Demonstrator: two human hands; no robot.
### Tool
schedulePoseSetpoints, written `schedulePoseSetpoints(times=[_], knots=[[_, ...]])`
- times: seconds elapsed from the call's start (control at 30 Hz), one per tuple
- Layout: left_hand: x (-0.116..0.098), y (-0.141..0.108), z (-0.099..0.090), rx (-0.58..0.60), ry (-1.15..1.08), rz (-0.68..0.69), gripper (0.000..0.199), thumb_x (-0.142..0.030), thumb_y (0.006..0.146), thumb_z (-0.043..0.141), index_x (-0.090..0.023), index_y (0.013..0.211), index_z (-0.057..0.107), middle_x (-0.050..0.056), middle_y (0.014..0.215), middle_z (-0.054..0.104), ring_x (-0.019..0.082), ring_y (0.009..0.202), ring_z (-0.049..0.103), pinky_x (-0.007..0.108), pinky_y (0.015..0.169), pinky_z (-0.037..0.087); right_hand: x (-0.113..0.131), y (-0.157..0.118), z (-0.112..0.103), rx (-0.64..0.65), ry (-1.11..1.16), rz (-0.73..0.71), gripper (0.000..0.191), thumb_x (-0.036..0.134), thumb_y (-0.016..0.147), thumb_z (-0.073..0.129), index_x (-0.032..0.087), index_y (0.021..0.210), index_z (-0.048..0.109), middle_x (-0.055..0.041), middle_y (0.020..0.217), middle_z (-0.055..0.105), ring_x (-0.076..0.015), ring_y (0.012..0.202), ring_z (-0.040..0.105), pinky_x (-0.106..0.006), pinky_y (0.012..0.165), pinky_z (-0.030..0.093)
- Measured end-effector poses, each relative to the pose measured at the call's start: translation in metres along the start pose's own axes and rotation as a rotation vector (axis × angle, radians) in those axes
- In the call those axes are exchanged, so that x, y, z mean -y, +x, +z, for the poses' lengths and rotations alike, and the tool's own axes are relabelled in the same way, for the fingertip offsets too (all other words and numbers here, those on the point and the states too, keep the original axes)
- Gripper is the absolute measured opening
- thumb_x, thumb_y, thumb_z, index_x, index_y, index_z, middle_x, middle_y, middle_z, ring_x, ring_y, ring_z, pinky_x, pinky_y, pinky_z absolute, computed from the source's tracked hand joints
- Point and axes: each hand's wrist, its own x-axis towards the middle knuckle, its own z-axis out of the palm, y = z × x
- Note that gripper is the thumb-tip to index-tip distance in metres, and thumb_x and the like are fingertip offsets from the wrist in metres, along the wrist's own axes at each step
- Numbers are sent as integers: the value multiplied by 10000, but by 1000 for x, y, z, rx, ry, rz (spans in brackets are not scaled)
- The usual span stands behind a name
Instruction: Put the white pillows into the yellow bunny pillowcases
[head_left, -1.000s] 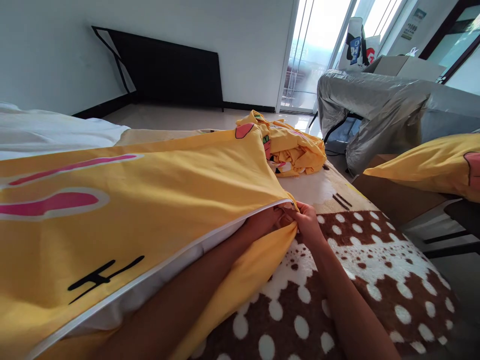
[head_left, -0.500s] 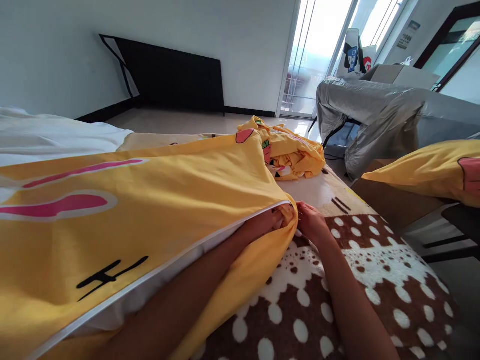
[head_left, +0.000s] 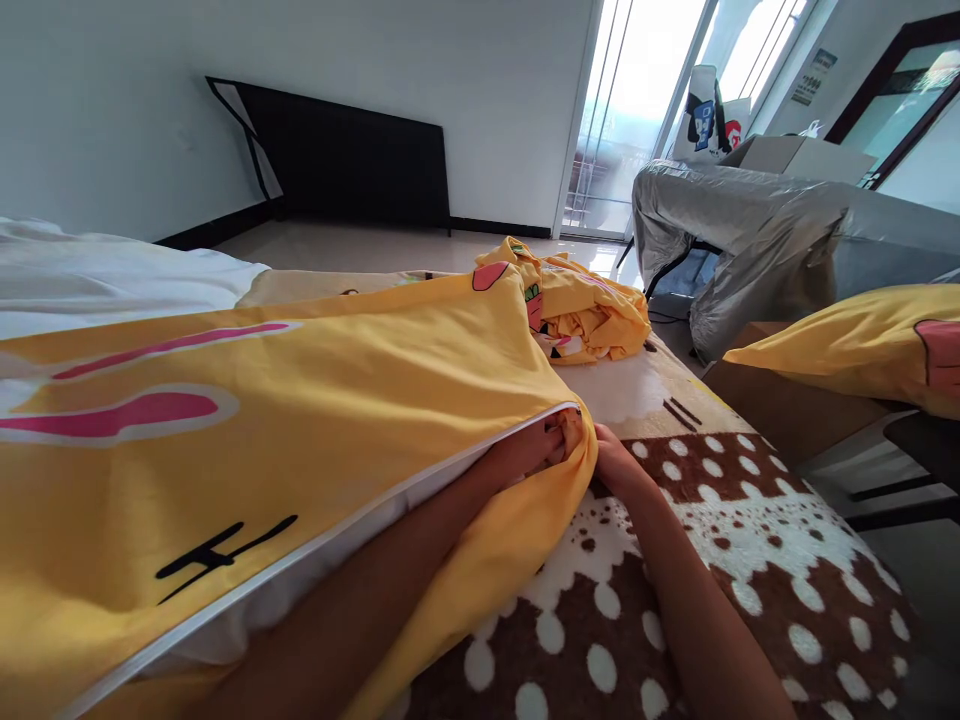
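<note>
A yellow fabric cover (head_left: 375, 370) with pink shapes and black marks spreads across the left and middle, its long white-edged opening facing me. My left hand (head_left: 551, 440) is inside the opening near its right end, fingers curled on bunched yellow cloth; my forearm runs along the opening, over white fabric. Just outside the same corner, my right hand (head_left: 611, 455) is closed against the yellow cloth, its fingertips partly hidden behind the fold. Beyond the corner lies a crumpled yellow cloth (head_left: 592, 305).
Beneath is a brown and white dotted blanket (head_left: 600, 600). White bedding (head_left: 120, 270) lies at the far left. A yellow pillow (head_left: 855, 340) rests at right above a cardboard box (head_left: 795, 400). Behind are a plastic-covered piece of furniture (head_left: 780, 220) and a black panel (head_left: 352, 160).
My right hand has shifted slightly in against the cloth corner, its fingers now more hidden behind the fold. The view has tilted very slightly.
</note>
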Motion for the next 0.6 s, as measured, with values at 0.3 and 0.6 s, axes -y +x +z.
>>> schedulePoseSetpoints(times=[0.3, 0.6], knots=[[-2, 2, 5, -26, 46, -38, 229, -242, 887, 414, -182, 900, 635, 61, 996, 695, 224, 969, 620, 351, 998, 432, 4, -4, 1, 0, 38, 6, 329, 203, 540, 706, 185, 869, 715, -22, 752, 727, -206, 702, 655, -287, 614, 524], [1, -4, 4, -87, 59, 70, 120, -312, 828, 502, -215, 870, 559, 21, 912, 630, 216, 913, 585, 367, 973, 426, 8, -4, -1, -13, 32, 59, 208, 226, 481, 664, 174, 683, 669, -12, 594, 667, -191, 597, 623, -279, 556, 480]])
